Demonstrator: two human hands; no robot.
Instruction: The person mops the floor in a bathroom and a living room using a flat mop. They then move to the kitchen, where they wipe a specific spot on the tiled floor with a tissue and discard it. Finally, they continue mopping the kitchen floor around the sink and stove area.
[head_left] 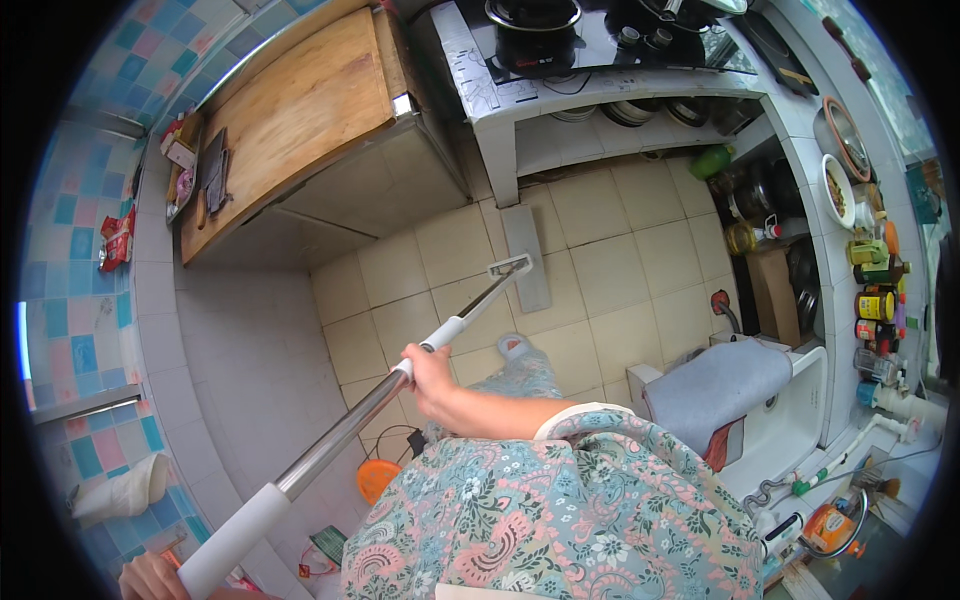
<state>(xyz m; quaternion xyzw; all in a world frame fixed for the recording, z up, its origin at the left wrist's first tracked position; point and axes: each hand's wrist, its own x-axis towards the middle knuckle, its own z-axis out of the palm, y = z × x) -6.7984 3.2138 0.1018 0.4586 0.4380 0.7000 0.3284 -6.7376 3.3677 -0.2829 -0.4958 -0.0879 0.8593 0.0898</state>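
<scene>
Flat mop, mid-stroke on tiled floor: right hand wrapped around pole, left hand gripping its top end; next stroke likely needs steady pull.

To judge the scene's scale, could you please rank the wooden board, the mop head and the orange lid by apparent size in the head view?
1. wooden board
2. mop head
3. orange lid, partly hidden, though nearer the camera
</scene>
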